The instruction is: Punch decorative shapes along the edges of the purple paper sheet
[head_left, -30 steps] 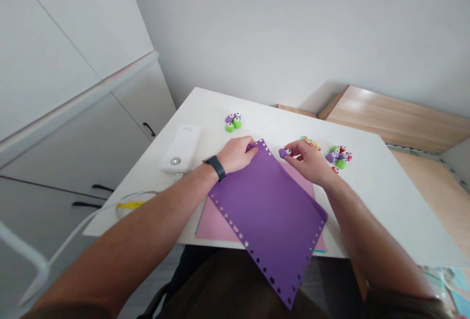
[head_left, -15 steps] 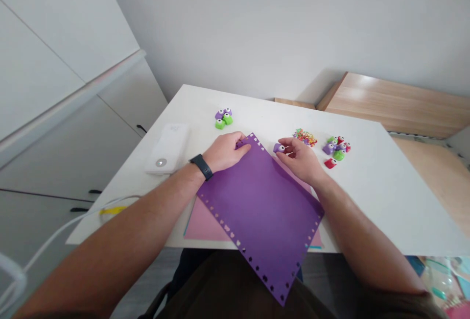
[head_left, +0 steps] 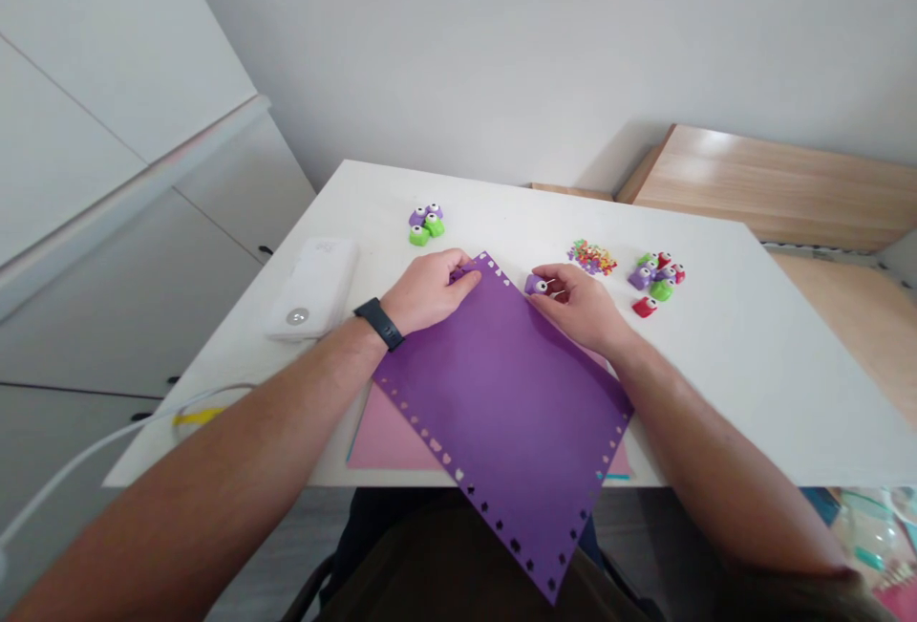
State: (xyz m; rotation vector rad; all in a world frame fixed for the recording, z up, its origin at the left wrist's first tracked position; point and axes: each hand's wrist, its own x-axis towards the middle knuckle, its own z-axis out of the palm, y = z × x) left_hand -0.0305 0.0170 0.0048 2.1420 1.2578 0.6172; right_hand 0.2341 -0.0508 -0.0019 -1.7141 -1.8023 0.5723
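A purple sheet of paper [head_left: 508, 383] slants across the table's front edge, its lower corner hanging over my lap. Small hearts, flowers and other shapes are cut out along its borders. My left hand [head_left: 426, 292] pinches the sheet near its top corner, thumb on top; the fingers beneath are partly hidden. In my right hand [head_left: 579, 302], between thumb and fingers, is a small purple craft punch [head_left: 533, 284] with a white eye-like button. It sits at the upper right edge of the sheet; whether the paper is inside its slot I cannot tell.
Pink paper [head_left: 391, 431] lies underneath. Several green and purple punches [head_left: 427, 225] stand at the back; more punches [head_left: 662, 289] cluster right, beside a red one [head_left: 645, 307] and colourful paper cut-outs [head_left: 591, 257]. A white power bank [head_left: 315, 288] and a cable [head_left: 93, 450] are left.
My right hand has brought the purple punch slightly left, closer against the sheet's edge. The left hand keeps its pinch on the paper. The whole view has shifted a little.
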